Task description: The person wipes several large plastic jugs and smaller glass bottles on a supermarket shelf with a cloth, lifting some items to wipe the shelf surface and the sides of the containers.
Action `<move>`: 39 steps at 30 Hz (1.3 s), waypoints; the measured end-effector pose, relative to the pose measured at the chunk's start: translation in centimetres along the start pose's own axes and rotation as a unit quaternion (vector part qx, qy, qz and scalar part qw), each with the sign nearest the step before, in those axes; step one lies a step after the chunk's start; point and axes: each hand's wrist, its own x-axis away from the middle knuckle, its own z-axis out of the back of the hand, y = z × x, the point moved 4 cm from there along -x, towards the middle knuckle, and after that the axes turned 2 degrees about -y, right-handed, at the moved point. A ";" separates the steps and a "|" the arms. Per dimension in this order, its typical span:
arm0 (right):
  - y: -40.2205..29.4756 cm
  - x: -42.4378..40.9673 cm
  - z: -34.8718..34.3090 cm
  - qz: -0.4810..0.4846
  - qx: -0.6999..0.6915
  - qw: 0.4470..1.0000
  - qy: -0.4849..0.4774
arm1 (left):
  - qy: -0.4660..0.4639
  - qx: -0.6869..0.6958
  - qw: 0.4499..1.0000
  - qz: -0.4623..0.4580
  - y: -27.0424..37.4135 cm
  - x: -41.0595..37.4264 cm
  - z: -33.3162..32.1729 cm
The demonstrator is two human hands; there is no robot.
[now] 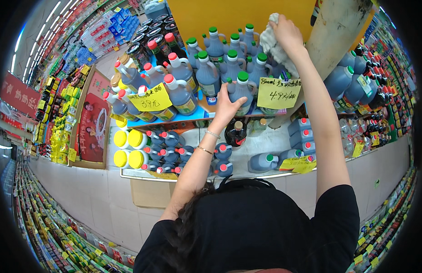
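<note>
My left hand (229, 105) reaches to the front of the upper shelf, its fingers and thumb around the side of a green-capped plastic jug (243, 94) of dark liquid. Higher up at the right, my right hand (286, 32) grips a crumpled whitish cloth (274, 42), which hangs down over the back right jugs. More green-capped jugs (208, 73) stand close together between and behind my hands. A yellow handwritten price card (279, 94) is at the shelf's front edge, right of my left hand. The jugs under the cloth are partly hidden.
Red-capped jugs (180, 97) and another yellow price card (151, 98) stand left. A thick worn post (333, 37) rises at the right, beside a yellow panel (238, 13). The lower shelf (238, 163) holds small jugs, yellow-lidded tubs (136, 139) and a dark glass bottle (235, 133).
</note>
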 end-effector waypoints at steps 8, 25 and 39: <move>3.1 4.3 -2.6 -0.034 0.063 0.986 -0.154 | 0.000 0.009 1.000 -0.025 -0.1 -0.1 -0.5; -3.2 8.5 7.6 0.076 0.128 0.989 0.017 | 0.025 -0.002 0.999 -0.034 -1.3 -0.2 0.0; 0.8 11.6 2.8 0.062 -0.096 0.984 -0.134 | 0.031 -0.030 0.997 -0.058 -1.0 -0.6 0.2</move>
